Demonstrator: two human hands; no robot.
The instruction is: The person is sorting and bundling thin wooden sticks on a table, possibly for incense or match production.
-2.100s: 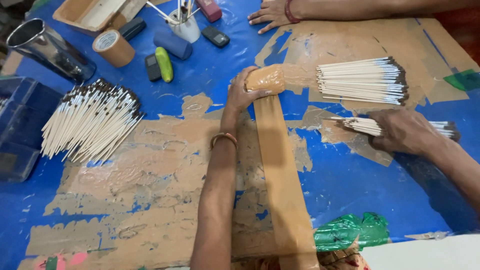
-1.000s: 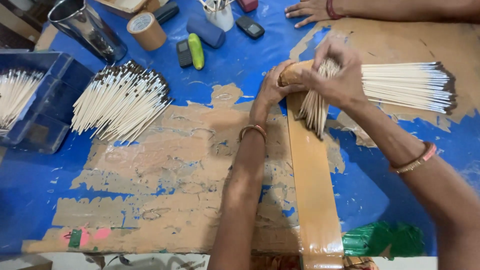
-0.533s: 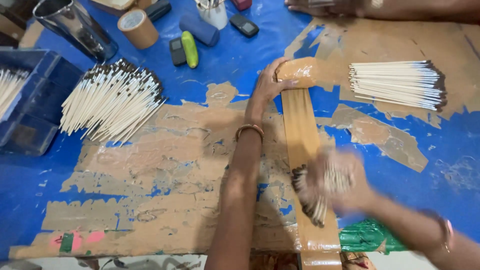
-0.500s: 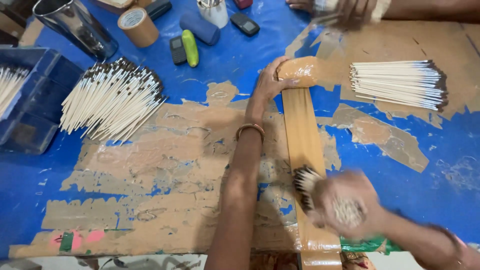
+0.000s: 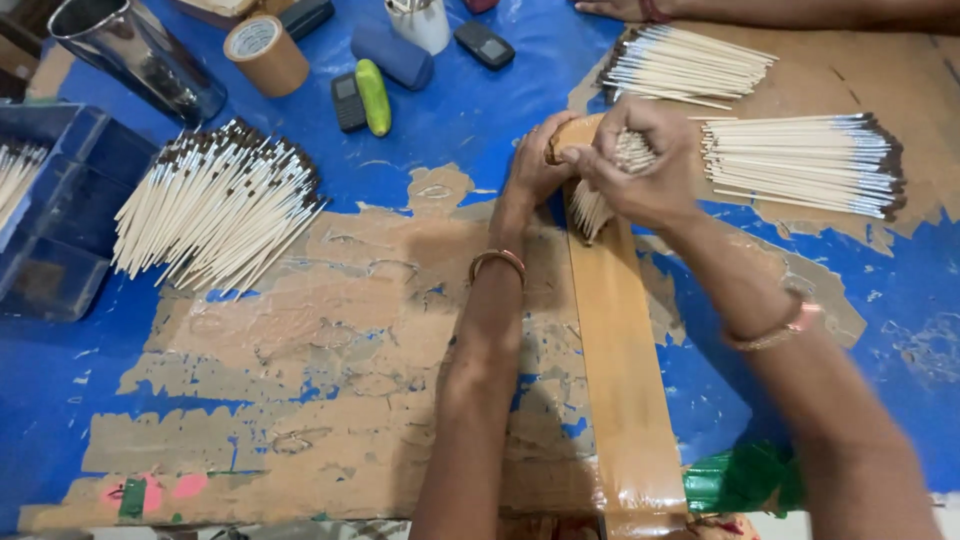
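My left hand point(image 5: 533, 165) rests on the far end of a long brown strip point(image 5: 622, 380) that runs down the blue table. My right hand point(image 5: 640, 175) is closed around a bundle of thin pale sticks point(image 5: 592, 207), held tilted over the strip's far end, right beside the left hand. To the right of my hands a flat row of sticks with dark tips point(image 5: 800, 162) lies on the table. A second such bunch point(image 5: 685, 65) lies beyond it.
A big fanned heap of sticks point(image 5: 215, 205) lies at the left, by a blue tray point(image 5: 50, 215). At the far edge stand a metal cup point(image 5: 135, 55), a tape roll point(image 5: 265, 52), small phones and a green case point(image 5: 373, 95). Another person's hand point(image 5: 625, 8) rests far off.
My right hand brought a bundle of sticks down along the strip toward me and has come back up to the strip's far end. The left hand stayed put.
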